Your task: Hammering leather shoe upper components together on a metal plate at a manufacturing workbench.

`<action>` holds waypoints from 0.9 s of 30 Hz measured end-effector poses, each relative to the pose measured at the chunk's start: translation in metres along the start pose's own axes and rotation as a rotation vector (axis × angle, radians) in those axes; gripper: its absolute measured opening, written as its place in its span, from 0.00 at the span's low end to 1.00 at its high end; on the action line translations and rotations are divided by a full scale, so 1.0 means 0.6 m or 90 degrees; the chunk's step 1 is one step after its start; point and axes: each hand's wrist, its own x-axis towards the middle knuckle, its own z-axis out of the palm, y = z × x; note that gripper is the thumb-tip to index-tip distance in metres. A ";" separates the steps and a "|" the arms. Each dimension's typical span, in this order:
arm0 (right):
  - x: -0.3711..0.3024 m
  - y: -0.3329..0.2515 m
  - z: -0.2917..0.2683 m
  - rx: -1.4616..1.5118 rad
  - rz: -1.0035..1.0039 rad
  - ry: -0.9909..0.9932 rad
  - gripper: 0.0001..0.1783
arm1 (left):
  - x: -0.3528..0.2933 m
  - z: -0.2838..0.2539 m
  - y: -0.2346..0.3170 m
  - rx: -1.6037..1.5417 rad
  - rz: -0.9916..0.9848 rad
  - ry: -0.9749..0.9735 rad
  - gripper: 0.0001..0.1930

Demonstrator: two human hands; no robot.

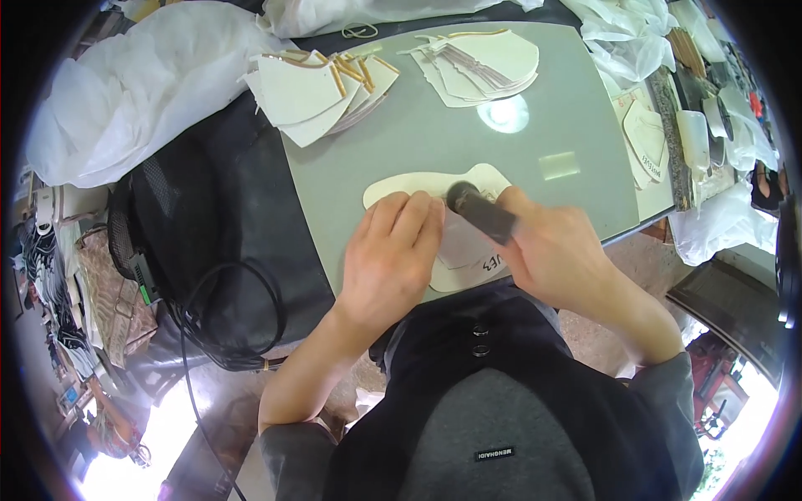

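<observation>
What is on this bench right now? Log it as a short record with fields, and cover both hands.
Surface: grey work table
Left hand: flat, fingers pressing on a cream cut piece
Right hand: gripping a dark cylindrical tool, its round end on the piece
Far left of table: stack of white cut pieces with tan strips
Far middle: second stack of white pieces
Left of table: black mesh bag, white plastic bag

- The grey table (468, 150) in front of me carries the work.
- A flat cream cut-out piece (418, 185) lies on it near my edge, under my hands.
- Two fanned stacks of similar pieces lie at the far side: the left stack (322, 92) with tan strips, and the right stack (484, 63).
- A small pale rectangle (559, 164) lies to the right.
</observation>
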 end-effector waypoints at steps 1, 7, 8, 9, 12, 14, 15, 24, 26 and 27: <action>0.000 -0.002 -0.001 0.002 0.000 -0.001 0.17 | -0.003 -0.001 0.001 0.000 -0.001 -0.002 0.16; 0.007 -0.004 -0.004 0.000 0.071 -0.071 0.17 | -0.021 -0.004 0.004 0.003 -0.057 0.047 0.15; 0.007 -0.005 -0.006 -0.001 0.070 -0.073 0.17 | -0.020 -0.006 0.005 0.003 -0.053 0.040 0.16; 0.008 -0.004 -0.007 -0.003 0.070 -0.075 0.17 | -0.020 -0.006 0.005 0.005 -0.049 0.034 0.16; 0.008 -0.003 -0.006 -0.018 0.058 -0.074 0.18 | -0.027 -0.002 0.000 -0.014 -0.061 0.037 0.17; 0.009 -0.005 -0.008 -0.030 0.058 -0.079 0.18 | -0.021 -0.007 -0.003 -0.045 -0.075 0.029 0.18; 0.009 -0.006 -0.009 -0.042 0.059 -0.085 0.18 | -0.019 -0.010 -0.003 -0.078 -0.089 0.020 0.18; 0.016 -0.012 -0.026 0.099 0.028 0.009 0.16 | -0.024 -0.009 -0.005 -0.007 -0.030 0.013 0.18; 0.017 -0.010 -0.008 0.041 0.030 -0.042 0.15 | -0.020 -0.013 -0.001 -0.011 -0.031 0.005 0.18; 0.021 -0.007 -0.002 -0.018 0.028 -0.089 0.15 | -0.017 -0.013 -0.003 -0.010 -0.032 0.000 0.18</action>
